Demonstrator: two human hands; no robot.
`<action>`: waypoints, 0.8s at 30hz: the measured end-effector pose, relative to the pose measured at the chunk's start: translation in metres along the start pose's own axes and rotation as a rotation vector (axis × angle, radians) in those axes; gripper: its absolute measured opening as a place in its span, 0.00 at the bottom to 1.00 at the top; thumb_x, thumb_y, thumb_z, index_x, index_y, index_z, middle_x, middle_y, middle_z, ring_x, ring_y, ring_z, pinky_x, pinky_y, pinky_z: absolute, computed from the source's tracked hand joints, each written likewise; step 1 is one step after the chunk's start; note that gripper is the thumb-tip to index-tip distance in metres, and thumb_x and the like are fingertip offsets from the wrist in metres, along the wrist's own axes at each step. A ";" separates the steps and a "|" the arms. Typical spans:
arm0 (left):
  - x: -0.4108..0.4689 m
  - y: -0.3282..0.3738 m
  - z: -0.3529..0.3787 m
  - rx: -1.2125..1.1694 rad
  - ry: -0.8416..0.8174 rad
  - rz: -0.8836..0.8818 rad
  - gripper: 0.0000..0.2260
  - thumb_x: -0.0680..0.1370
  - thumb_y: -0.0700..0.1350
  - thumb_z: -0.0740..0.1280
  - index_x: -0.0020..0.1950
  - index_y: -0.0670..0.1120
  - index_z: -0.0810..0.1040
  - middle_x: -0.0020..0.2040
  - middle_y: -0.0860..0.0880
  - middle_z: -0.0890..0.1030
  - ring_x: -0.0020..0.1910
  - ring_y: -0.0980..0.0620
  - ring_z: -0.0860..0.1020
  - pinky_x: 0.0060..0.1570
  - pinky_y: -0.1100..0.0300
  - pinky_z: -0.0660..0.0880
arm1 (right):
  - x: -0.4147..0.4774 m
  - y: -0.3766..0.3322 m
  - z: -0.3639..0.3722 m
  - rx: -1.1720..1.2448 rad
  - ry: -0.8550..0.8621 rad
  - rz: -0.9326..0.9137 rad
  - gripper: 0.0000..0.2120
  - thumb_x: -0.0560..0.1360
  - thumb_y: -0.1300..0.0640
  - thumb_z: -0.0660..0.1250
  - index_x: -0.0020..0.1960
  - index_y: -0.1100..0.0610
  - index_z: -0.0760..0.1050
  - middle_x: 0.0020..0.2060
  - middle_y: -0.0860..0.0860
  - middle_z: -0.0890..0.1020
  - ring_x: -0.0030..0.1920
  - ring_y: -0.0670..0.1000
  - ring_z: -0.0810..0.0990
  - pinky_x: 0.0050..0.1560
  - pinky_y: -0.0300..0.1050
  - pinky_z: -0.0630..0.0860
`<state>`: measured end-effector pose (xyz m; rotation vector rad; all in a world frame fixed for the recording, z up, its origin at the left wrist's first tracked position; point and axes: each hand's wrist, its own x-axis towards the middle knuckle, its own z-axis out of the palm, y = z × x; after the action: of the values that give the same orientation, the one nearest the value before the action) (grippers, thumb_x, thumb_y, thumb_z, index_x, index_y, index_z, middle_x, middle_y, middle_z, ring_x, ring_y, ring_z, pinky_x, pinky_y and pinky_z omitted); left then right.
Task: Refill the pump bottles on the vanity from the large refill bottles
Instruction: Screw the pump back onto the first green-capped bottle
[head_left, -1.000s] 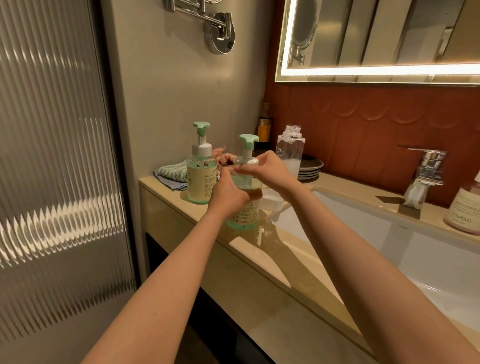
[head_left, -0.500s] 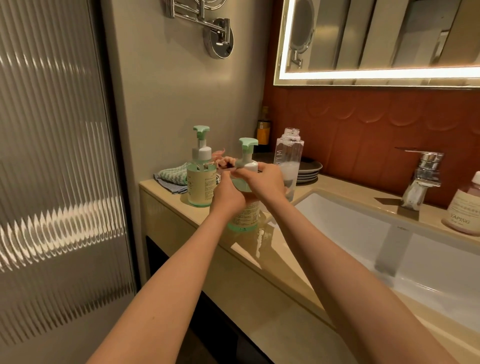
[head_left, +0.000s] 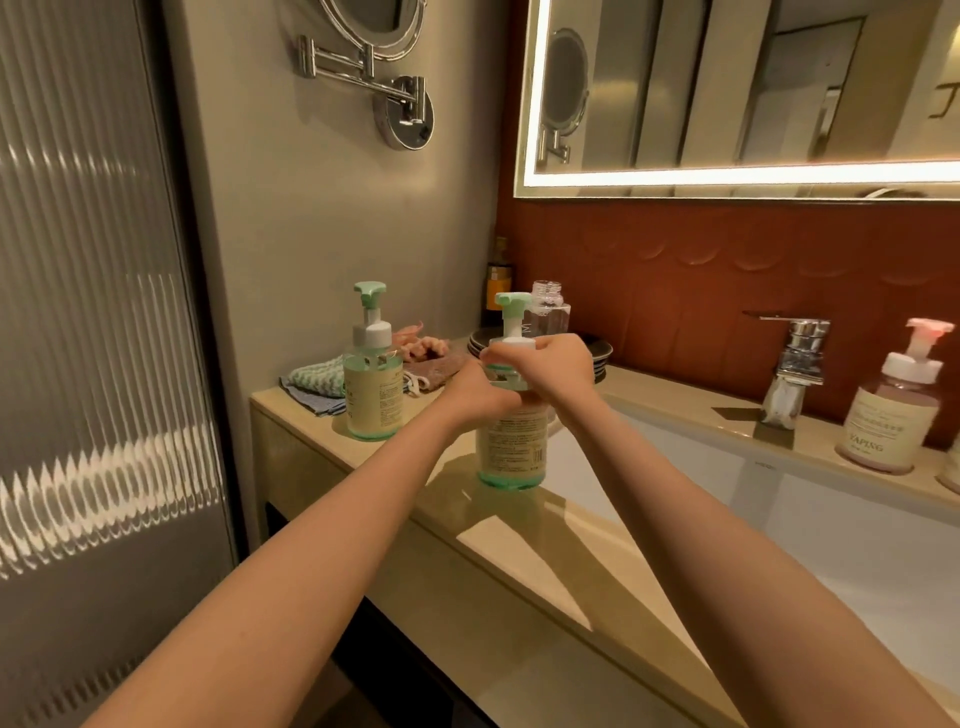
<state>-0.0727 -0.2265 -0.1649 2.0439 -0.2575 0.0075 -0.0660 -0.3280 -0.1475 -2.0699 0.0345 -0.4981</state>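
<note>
Item 1: green pump bottle (head_left: 511, 447), centre of frame. It is clear with a pale label and a little green liquid at the base. It stands upright on the counter (head_left: 441, 501) near the front edge, just beside the left end of the sink basin (head_left: 779, 499). The mint pump head and white collar are in place on the neck.

Item 2: left hand (head_left: 480, 389), centre of frame. Its grip is closed round the bottle's shoulder from the left side, fingers curled.

Item 3: right hand (head_left: 558, 364), just right of centre. Its grip is closed round the white collar below the pump head, fingers wrapped over the top. The two hands touch each other at the neck.

Item 4: second green pump bottle (head_left: 373, 387), left of centre. It is upright on the counter, apart from the first, with its pump fitted.

Item 5: clear bottle (head_left: 550, 312), directly behind the hands. It is uncapped with an open threaded neck.

Item 6: stack of dark plates (head_left: 597, 356), behind the hands against the back wall. An amber bottle (head_left: 500, 283) stands in the corner above it.

Item 7: folded cloths (head_left: 311, 382), at the counter's left end behind the second bottle.

Item 8: chrome faucet (head_left: 795, 364), right of centre, behind the basin.

Item 9: pink pump bottle (head_left: 891, 415), right edge of frame, just beside the faucet.

Item 10: lit mirror (head_left: 727, 104), upper right. A swing-arm round mirror (head_left: 405, 111) is at upper centre and a ribbed glass door (head_left: 78, 312) fills the left edge.
</note>
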 end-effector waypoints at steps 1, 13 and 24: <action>0.000 0.008 0.005 -0.011 -0.030 0.016 0.32 0.72 0.47 0.73 0.71 0.45 0.62 0.65 0.47 0.72 0.66 0.48 0.69 0.63 0.53 0.68 | 0.002 0.002 -0.009 -0.007 0.007 0.006 0.14 0.63 0.45 0.74 0.33 0.55 0.78 0.31 0.49 0.80 0.35 0.44 0.77 0.31 0.40 0.74; 0.052 0.058 0.105 0.071 -0.131 0.079 0.46 0.62 0.58 0.77 0.71 0.44 0.58 0.66 0.44 0.70 0.68 0.43 0.68 0.65 0.42 0.68 | 0.030 0.056 -0.106 0.120 0.137 0.174 0.16 0.64 0.47 0.76 0.47 0.54 0.80 0.43 0.49 0.80 0.49 0.51 0.79 0.49 0.47 0.76; 0.134 0.071 0.145 0.039 -0.147 0.088 0.35 0.68 0.48 0.76 0.68 0.41 0.61 0.64 0.44 0.72 0.64 0.45 0.71 0.55 0.52 0.72 | 0.112 0.098 -0.132 0.037 0.202 0.227 0.24 0.61 0.44 0.77 0.52 0.54 0.79 0.48 0.51 0.82 0.50 0.52 0.80 0.53 0.52 0.79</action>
<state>0.0296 -0.4094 -0.1555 2.0736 -0.4426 -0.0841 0.0062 -0.5125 -0.1323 -1.9431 0.3727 -0.5603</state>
